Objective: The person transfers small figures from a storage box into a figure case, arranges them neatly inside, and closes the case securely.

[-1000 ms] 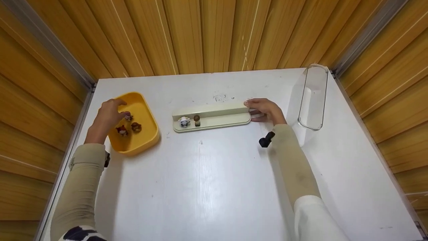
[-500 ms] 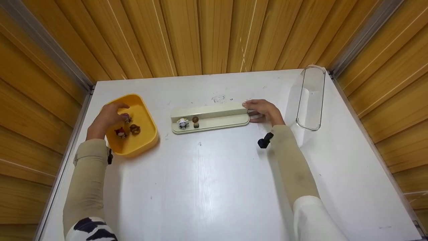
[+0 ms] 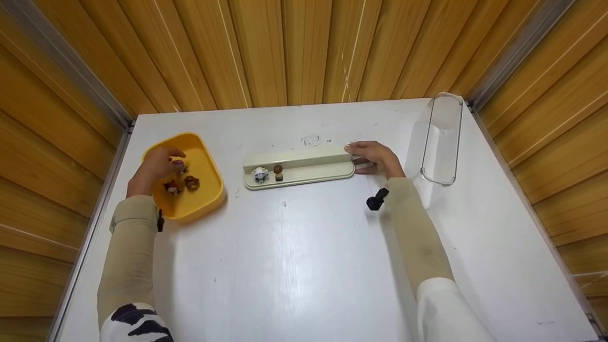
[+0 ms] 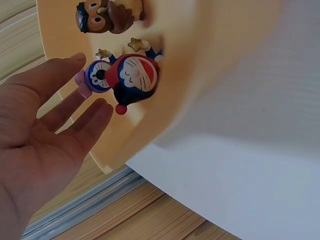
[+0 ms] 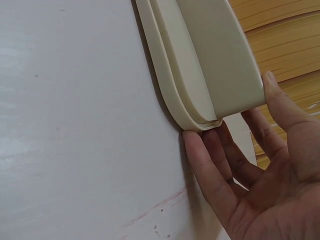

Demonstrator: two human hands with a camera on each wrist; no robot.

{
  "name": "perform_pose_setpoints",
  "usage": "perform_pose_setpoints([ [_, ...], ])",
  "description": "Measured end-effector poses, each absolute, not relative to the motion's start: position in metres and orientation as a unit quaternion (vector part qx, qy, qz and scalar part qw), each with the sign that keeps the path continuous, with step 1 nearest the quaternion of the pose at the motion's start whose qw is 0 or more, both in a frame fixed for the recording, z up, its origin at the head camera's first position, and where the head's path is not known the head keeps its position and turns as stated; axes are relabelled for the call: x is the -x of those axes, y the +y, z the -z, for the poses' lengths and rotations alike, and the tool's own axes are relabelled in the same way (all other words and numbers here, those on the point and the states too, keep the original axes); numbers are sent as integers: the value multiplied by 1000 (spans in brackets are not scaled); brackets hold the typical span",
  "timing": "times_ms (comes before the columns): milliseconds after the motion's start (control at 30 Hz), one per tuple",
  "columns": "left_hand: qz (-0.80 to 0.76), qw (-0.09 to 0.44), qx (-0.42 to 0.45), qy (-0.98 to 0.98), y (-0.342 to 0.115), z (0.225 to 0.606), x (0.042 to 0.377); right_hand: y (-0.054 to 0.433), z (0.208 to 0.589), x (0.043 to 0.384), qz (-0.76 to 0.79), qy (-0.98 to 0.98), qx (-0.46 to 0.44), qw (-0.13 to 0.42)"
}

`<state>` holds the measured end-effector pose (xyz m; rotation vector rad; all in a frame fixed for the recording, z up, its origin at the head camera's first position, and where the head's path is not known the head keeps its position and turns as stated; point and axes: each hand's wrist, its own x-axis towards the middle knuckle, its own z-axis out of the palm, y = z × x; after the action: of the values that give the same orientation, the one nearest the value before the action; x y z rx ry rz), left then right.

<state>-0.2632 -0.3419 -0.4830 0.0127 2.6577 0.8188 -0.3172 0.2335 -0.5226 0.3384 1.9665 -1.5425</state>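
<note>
My left hand (image 3: 156,167) reaches into the yellow tray (image 3: 216,199). Its thumb and fingers are spread around a small figurine with a purple hood (image 4: 97,77), with a gap showing at the thumb tip. Beside that one are a red-hooded cat figurine (image 4: 136,75) and a brown owl figurine (image 4: 112,17). At the table's middle, my right hand (image 3: 377,156) holds the right end of a long cream display stand (image 5: 200,65), thumb at the back wall's corner and fingertips at the base. On the stand's left end are a white figurine (image 3: 260,175) and a brown-topped figurine (image 3: 278,173).
A clear long container (image 3: 441,142) stands at the back right of the white table (image 3: 285,266). Wood-patterned walls (image 3: 304,52) enclose the back and sides.
My left hand has shifted slightly right and lower into the tray, closer around the purple-hooded figurine. The right hand and the stand keep their place.
</note>
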Motion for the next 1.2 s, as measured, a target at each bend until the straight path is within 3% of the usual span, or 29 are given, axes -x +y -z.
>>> perform_pose_setpoints([
  [533,-282,182,32,941,-335,491,263,232,522,316,580,745,-124,304],
  [1067,-280,68,60,956,-326,507,258,233,523,318,573,751,-120,305],
  [1200,-304,79,86,945,-324,506,257,233,523,319,570,751,-125,309],
])
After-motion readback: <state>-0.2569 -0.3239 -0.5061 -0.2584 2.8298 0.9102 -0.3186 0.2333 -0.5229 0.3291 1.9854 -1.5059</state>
